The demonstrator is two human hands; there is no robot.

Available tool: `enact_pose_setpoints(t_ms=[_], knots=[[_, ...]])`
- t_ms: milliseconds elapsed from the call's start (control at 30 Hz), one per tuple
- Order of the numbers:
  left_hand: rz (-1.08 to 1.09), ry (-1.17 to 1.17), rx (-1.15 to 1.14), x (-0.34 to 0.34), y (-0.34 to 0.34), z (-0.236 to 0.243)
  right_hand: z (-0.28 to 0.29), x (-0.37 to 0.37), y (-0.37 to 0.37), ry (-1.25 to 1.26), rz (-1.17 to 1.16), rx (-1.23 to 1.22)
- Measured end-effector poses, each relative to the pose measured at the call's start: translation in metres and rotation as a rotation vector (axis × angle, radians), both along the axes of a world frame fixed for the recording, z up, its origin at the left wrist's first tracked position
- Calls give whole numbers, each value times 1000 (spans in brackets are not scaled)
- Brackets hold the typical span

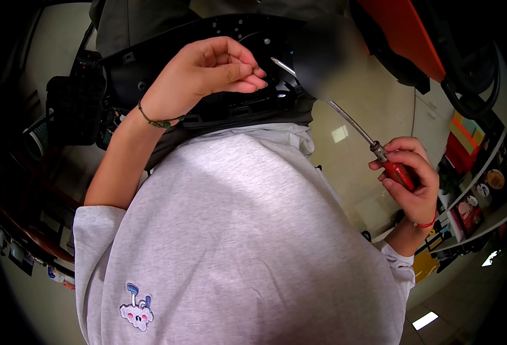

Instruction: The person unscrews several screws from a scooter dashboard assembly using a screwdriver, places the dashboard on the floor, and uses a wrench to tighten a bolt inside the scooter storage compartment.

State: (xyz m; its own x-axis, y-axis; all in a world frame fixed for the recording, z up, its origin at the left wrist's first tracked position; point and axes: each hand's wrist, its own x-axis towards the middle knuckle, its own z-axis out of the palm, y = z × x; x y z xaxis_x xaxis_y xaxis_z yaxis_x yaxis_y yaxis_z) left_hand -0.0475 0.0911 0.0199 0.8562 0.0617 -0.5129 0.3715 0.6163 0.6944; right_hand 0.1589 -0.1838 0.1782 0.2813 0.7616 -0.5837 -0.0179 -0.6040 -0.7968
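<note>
"Where is the screwdriver sitting?"

"It's slanting from the right grip, which is clasping the red handle, up toward the left grip. Its metal tip is showing just beside those fingertips, above the black panel; a dark blur is hiding part of the shaft."

"Is the left grip pinching anything?"

"Its thumb and fingers are sitting close together, but I can't tell whether they're holding something small."

"How is the tool handling, would you say?"

"I'm guessing light and stiff. The shaft is looking slim and perhaps slick, so the thicker handle is offering the surest hold. The panel is seeming rigid; I'm favouring its edges."
</note>
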Motion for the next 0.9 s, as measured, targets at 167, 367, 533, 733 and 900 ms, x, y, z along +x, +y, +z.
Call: enact_pose_setpoints(t_ms=[167, 367, 533, 733, 900], knots=[[45, 51, -71, -1, -2, 2, -2, 2, 4, -147, 64, 11], [82, 32, -125, -3, -3, -3, -5, -2, 4, -189, 28, 47], [138, 70, -157, -1, -6, 1, -5, -4, 8, -178, 36, 26], [142, 52, -172, -1, -5, 2, -8, -6, 11, -214, 49, 9], [147, 46, -162, -2, -6, 1, -9, -5, 9, -204, 44, 23]])
